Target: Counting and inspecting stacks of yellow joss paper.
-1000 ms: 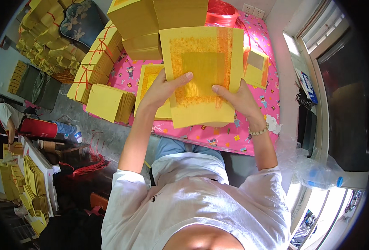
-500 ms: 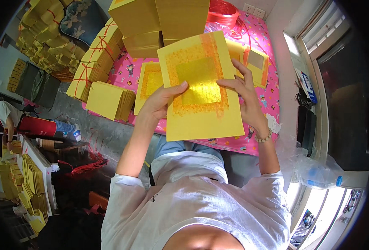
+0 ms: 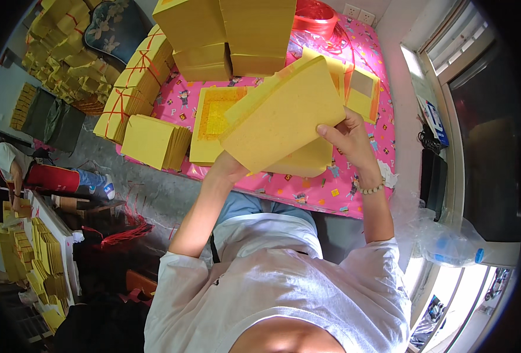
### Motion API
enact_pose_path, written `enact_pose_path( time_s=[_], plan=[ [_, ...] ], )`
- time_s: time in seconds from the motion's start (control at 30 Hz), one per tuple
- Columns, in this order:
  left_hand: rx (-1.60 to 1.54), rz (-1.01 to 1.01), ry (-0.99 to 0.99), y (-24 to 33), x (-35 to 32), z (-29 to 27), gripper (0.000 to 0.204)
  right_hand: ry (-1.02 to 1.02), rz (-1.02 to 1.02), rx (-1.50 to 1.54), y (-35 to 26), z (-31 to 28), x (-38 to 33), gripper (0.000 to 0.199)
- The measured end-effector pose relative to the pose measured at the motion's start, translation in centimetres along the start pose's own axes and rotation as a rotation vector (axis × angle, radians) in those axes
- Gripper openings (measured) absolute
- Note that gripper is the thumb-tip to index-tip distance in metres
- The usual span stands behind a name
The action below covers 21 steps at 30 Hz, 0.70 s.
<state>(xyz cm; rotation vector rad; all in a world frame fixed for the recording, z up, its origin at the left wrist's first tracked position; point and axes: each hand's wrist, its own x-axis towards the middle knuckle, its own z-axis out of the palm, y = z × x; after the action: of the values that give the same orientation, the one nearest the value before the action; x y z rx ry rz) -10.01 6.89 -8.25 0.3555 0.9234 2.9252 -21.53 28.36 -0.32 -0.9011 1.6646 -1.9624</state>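
Tilted over the pink-covered table [image 3: 354,191] are yellow paper sheets [image 3: 284,117], held between my hands with a plain face up; the layers fan apart at the edges. My left hand [image 3: 233,167] grips their lower left corner, its fingers hidden beneath the paper. At the right edge my right hand [image 3: 351,138] pinches the sheets, thumb on top and fingers curled behind. A yellow sheet with an orange-bordered gold square [image 3: 213,120] lies on the table just left of them, partly covered. More printed yellow paper [image 3: 363,94] rests behind my right hand.
Tall yellow paper blocks [image 3: 231,35] stand at the back. Bundles tied with red string [image 3: 137,76] line the left edge, near a loose stack [image 3: 154,141]. A red strap coil [image 3: 316,23] sits at the back right. Another person [image 3: 42,170] works at far left.
The gold-square face has turned out of sight, and the sheets now show a plain side and tilt lower. My left hand has slid under their corner; my right hand has moved down slightly.
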Motion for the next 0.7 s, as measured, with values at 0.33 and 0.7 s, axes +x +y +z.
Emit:
enact_pose_path(
  time_s=[0.33, 0.7],
  plan=[
    [0.685, -0.053, 0.040, 6.1, 2.5, 3.8, 0.050, -0.138, -0.045, -0.435, -2.4, -1.0, 0.1, 0.024],
    [0.795, 0.341, 0.115, 1.9, 6.7, 2.9, 0.043, 0.162, -0.295, -0.305, -2.0, 0.6, 1.9, 0.054]
  ],
)
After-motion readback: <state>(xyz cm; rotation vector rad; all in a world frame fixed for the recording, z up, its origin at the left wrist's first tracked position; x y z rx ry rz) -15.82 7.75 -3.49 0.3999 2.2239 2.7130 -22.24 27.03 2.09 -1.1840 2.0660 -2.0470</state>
